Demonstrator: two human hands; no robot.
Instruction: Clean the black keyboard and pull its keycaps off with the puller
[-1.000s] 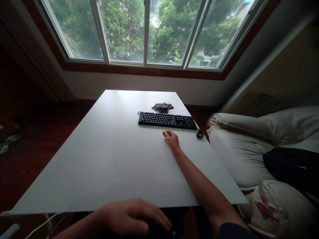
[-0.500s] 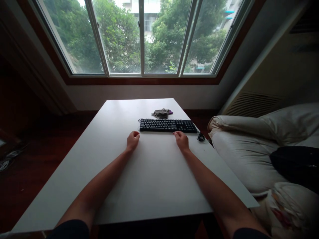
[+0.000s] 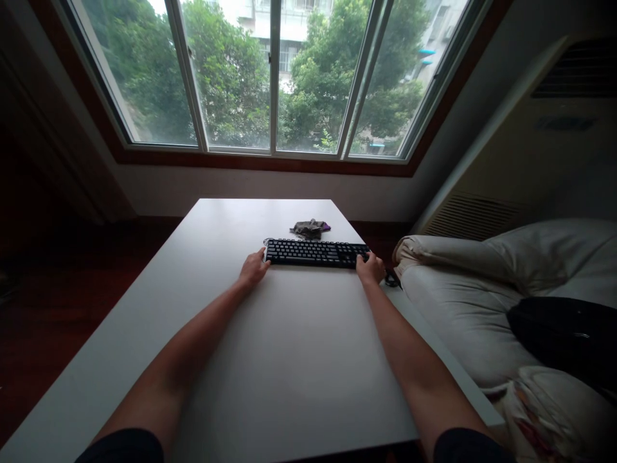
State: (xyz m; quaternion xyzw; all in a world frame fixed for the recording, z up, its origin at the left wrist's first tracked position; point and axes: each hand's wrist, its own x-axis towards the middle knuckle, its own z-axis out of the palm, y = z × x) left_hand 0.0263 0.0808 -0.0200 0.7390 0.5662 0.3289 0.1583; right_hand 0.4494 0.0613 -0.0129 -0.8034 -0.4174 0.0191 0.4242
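Broadly, window (image 3: pixel 272 77): spans the far wall, well behind everything else.
Table (image 3: pixel 299 360): white, smooth; probably lets things slide.
Bedding (image 3: pixel 463 302): pale heap against the table's right edge, crowding that side.
Keyboard (image 3: pixel 313 253): black, lies crosswise far down the table; judged stiff, light and flat, best taken at both short ends.
Left hand (image 3: pixel 254 268): loosely curled, thumb touching the near left corner; firm hold cannot be told.
Right hand (image 3: pixel 370 268): fingers over the right end; clasp cannot be told.
Cloth (image 3: pixel 308 227): crumpled, just behind the keyboard.
Cable (image 3: pixel 393 280): dark, by the right hand; could snag.
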